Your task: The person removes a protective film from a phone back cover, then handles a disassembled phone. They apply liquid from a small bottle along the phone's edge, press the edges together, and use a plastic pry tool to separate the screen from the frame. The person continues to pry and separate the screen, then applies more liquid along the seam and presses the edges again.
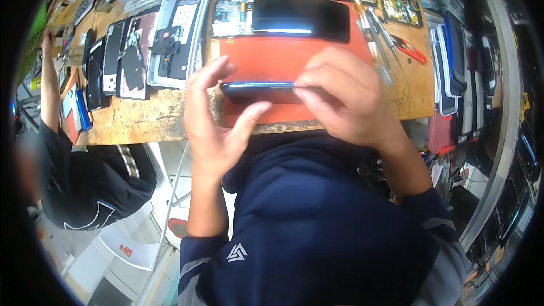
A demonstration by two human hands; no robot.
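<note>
A slim dark smartphone (258, 86) stands tilted on its long edge above the orange-red work mat (272, 59), its shiny bluish rim facing up. My right hand (348, 96) pinches its right end between thumb and fingertips. Around the left end, my left hand (212, 122) is spread, thumb and fingers well apart and not closed on the phone. Beyond them a black glass phone panel (300, 16) lies across the far side of the mat. To its left is an opened phone (231, 18) with its inner parts showing.
Tweezers and pen-like tools (385, 37) lie right of the mat beside red-handled cutters (411, 50). A white tray (204, 22) with phone parts stands left, near several phones (113, 59). Phones stack upright at right (450, 62). A co-worker's arm (50, 79) reaches the bench at far left.
</note>
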